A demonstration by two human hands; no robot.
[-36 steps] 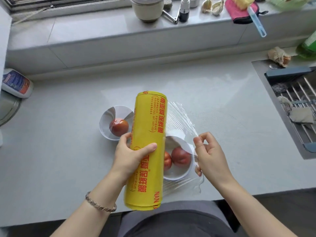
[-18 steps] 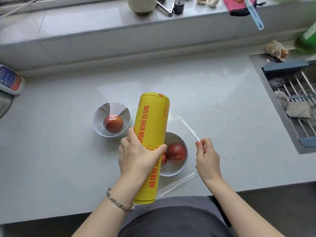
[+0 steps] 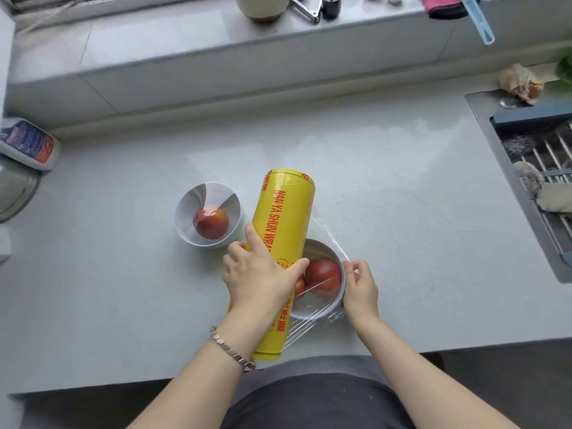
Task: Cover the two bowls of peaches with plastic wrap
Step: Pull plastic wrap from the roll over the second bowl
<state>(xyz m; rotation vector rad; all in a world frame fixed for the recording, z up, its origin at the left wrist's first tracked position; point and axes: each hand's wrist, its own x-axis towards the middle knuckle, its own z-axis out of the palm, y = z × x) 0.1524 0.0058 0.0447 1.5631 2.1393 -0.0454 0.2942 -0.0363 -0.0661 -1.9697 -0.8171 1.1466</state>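
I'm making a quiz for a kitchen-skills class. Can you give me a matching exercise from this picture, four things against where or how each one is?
Things:
1. left hand
2. right hand
3. far bowl
4. near bowl

States:
A. uncovered, one peach inside
B. grips the yellow roll
C. under the stretched film
D. pinches the film's edge at the bowl's right rim

Pairs: 1-B, 2-D, 3-A, 4-C
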